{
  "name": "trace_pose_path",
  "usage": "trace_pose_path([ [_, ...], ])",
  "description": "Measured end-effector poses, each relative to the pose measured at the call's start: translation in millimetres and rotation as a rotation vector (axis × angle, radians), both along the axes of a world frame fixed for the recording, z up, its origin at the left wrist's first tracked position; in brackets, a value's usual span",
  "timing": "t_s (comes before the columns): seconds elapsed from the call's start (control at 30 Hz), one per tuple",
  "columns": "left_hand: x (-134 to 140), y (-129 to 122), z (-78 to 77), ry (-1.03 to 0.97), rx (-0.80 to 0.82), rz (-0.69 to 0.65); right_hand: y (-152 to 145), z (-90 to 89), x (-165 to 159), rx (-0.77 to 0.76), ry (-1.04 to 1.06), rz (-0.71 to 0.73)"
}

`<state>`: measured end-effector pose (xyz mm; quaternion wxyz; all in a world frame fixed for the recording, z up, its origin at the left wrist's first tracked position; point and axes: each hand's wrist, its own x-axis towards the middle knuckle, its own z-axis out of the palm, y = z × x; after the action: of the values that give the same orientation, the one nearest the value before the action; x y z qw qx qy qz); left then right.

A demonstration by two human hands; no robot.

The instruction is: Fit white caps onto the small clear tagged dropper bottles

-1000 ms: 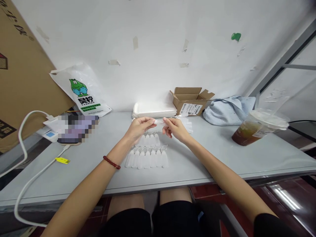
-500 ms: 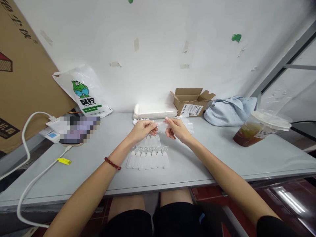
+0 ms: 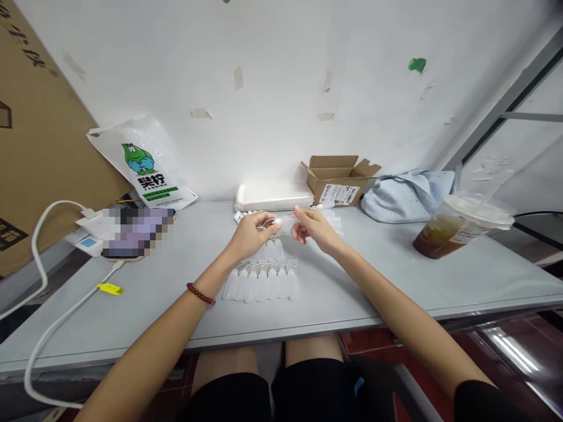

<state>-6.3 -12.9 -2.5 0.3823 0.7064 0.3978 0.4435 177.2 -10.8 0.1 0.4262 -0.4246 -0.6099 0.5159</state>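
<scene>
Between my hands is a narrow translucent plastic piece [image 3: 287,218] with a white end and a thin cord. My left hand [image 3: 250,237] pinches its white end between thumb and fingers. My right hand [image 3: 315,230] grips the other end with thumb and forefinger, the other fingers curled below. Under them on the table lies a row of translucent white tags [image 3: 261,285] with white strings, side by side. A second row of tags [image 3: 271,251] is behind it, partly covered by my left hand. Clear plastic strips [image 3: 336,224] lie beyond my right hand.
A white stack [image 3: 272,197] and an open cardboard box [image 3: 338,181] stand against the wall. To the right are a light blue cloth [image 3: 402,196] and a drink cup [image 3: 448,231]. A phone [image 3: 138,231], cables and a plastic bag [image 3: 147,167] are on the left.
The fingers of my left hand have shifted on the plastic piece, and its white end and cord now show. My right hand keeps its hold. The view has moved slightly.
</scene>
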Motion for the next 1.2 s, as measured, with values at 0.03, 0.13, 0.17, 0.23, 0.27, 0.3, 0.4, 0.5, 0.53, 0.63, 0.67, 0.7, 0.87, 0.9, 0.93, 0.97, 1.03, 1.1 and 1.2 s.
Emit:
trace_pose_path([
  [0.03, 0.2, -0.3, 1.9, -0.03, -0.03, 0.011, 0.1, -0.4, 0.1, 0.052, -0.008, -0.005],
  [0.13, -0.3, -0.7, 7.2, -0.104, -0.13, -0.019, 0.8, -1.7, 0.2, 0.19, -0.033, -0.028],
  [0.17, -0.7, -0.6, 8.3, -0.113, -0.162, -0.042, 1.0, -2.1, 0.1, 0.21, -0.033, -0.032],
  [0.23, -1.3, -0.3, 9.4, -0.119, -0.221, -0.072, 0.9, -2.2, -0.1, 0.212, -0.025, -0.024],
  [0.27, -1.4, -0.1, 9.5, -0.121, -0.245, -0.073, 0.7, -2.0, -0.3, 0.206, -0.023, -0.017],
  [0.3, -1.4, 0.0, 9.4, -0.127, -0.265, -0.067, 0.4, -1.6, -0.5, 0.198, -0.023, -0.009],
  [0.4, -1.2, -0.3, 8.9, -0.158, -0.303, -0.066, -0.6, -0.6, -0.4, 0.198, -0.047, -0.006],
  [0.5, -1.3, -0.7, 9.1, -0.192, -0.336, -0.069, -1.1, -1.1, 0.5, 0.335, -0.151, -0.069],
  [0.53, -1.5, -0.7, 9.3, -0.201, -0.348, -0.071, -1.3, -1.5, 0.8, 0.402, -0.196, -0.101],
  [0.63, -2.6, -0.9, 9.9, -0.209, -0.361, -0.102, -2.3, -2.6, 1.4, 0.516, -0.29, -0.165],
  [0.67, -2.9, -1.0, 10.1, -0.197, -0.347, -0.116, -2.7, -2.7, 1.4, 0.519, -0.305, -0.166],
  [0.7, -3.2, -1.1, 10.1, -0.176, -0.32, -0.128, -3.1, -2.7, 1.5, 0.514, -0.314, -0.166],
  [0.87, -1.2, -2.0, 7.7, -0.053, -0.106, -0.133, -3.4, -1.7, 2.0, 0.473, -0.324, -0.18],
  [0.9, -0.3, -2.1, 6.9, -0.048, -0.076, -0.127, -3.0, -1.6, 2.2, 0.467, -0.313, -0.182],
  [0.93, 0.5, -2.2, 6.4, -0.051, -0.052, -0.119, -2.6, -1.5, 2.4, 0.463, -0.298, -0.181],
  [0.97, 1.2, -2.3, 6.1, -0.057, -0.032, -0.109, -2.0, -1.5, 2.7, 0.459, -0.282, -0.179],
  [1.03, 1.5, -2.5, 6.8, -0.059, -0.016, -0.094, -1.0, -1.4, 3.4, 0.449, -0.246, -0.164],
  [1.1, 0.6, -2.7, 8.8, -0.031, -0.047, -0.094, -0.2, -1.3, 4.3, 0.442, -0.207, -0.141],
  [1.2, -1.6, -2.8, 11.9, 0.032, -0.131, -0.13, 0.4, -1.2, 5.2, 0.442, -0.167, -0.113],
])
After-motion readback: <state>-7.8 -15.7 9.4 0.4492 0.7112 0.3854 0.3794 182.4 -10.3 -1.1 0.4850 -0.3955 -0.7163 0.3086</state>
